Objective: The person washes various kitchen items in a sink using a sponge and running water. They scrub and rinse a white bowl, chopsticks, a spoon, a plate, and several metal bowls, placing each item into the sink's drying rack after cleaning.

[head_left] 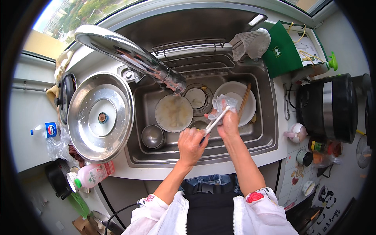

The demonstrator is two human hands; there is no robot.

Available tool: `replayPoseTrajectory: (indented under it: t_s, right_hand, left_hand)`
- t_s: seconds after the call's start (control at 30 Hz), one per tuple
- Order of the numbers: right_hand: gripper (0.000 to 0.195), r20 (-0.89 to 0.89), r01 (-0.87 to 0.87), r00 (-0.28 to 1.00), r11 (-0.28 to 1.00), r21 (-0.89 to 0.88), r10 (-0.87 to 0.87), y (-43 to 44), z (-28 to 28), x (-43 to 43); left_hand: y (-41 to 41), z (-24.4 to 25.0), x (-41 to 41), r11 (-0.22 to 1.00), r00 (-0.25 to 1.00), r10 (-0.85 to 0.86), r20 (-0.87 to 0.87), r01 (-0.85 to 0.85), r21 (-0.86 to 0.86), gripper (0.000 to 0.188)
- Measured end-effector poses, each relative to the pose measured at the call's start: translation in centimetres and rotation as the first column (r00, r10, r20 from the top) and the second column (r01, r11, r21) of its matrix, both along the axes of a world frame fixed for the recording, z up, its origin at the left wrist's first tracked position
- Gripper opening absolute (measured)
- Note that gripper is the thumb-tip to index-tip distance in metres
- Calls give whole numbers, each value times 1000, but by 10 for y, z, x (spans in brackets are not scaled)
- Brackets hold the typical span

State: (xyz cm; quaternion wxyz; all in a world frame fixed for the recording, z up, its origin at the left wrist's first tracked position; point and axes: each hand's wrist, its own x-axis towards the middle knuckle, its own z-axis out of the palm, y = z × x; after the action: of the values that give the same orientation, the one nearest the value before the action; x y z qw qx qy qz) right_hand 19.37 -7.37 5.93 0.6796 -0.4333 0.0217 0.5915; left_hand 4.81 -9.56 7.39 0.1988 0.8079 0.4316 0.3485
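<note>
Over the sink, my left hand (191, 145) grips one end of a slim utensil with a white handle (216, 120); its other end is partly hidden by my fingers. My right hand (229, 120) holds a wet, whitish mesh cloth (221, 102) beside the handle's upper end. Both hands look wet. Behind my right hand rests a white bowl (249, 113) with wooden chopsticks (244, 102) leaning in it. Left of my hands is a round dish of cloudy liquid (174, 113). A small steel bowl (152, 136) sits in the sink's near left corner.
A chrome faucet (132, 55) arches over the stainless steel sink (267, 129). On the left counter lie a large steel lid (88, 117) and a pink bottle (95, 174). A green gift bag (279, 53) and black appliance (326, 107) stand right. A cloth (252, 44) hangs behind.
</note>
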Motion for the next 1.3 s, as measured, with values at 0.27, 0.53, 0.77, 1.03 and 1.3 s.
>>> replayPoseTrajectory:
  t_s: [0.27, 0.53, 0.77, 1.03, 1.3]
  right_hand:
    - [29, 253, 5, 967, 989, -148, 33, 10, -8, 16]
    - [56, -306, -69, 943, 976, 206, 131, -11, -7, 50]
    - [47, -184, -177, 959, 964, 200, 214, -25, 6, 32]
    - [22, 917, 191, 305, 927, -322, 256, -34, -57, 94]
    - [35, 237, 138, 966, 979, -151, -100, -95, -50, 126]
  left_hand:
    - [2, 0, -6, 992, 992, 3, -126, 12, 123, 24]
    - [9, 0, -18, 966, 998, 40, -48, -27, 257, 27]
    - [12, -5, -16, 967, 999, 27, -45, -15, 256, 27]
    - [-4, -14, 6, 995, 998, -37, -44, 33, -99, 20]
    - [6, -108, 104, 662, 982, 134, 135, 12, -749, 40]
